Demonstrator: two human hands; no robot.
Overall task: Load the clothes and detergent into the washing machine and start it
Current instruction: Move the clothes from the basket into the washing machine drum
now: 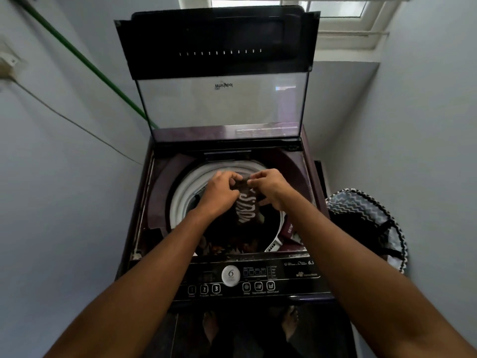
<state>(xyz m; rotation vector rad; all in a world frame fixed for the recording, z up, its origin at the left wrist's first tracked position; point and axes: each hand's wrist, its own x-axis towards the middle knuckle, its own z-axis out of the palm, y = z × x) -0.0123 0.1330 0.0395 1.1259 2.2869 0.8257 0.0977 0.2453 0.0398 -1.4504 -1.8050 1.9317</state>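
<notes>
The top-loading washing machine (165, 202) is dark maroon with its glass lid (222, 104) raised upright at the back, leaving the round white-rimmed drum (180, 200) open. Above the drum hangs a dark garment (246, 206) with white lettering, bunched and drooping downward. More dark clothes (232, 241) lie inside the drum. The black control panel (247, 280) runs along the front edge, with a round silver knob (230, 275).

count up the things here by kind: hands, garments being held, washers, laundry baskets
hands: 2, left hand and right hand, both pinching the garment
held garment: 1, dark garment with white lettering
washing machine: 1, lid up
laundry basket: 1, zigzag-patterned
total: 5
</notes>
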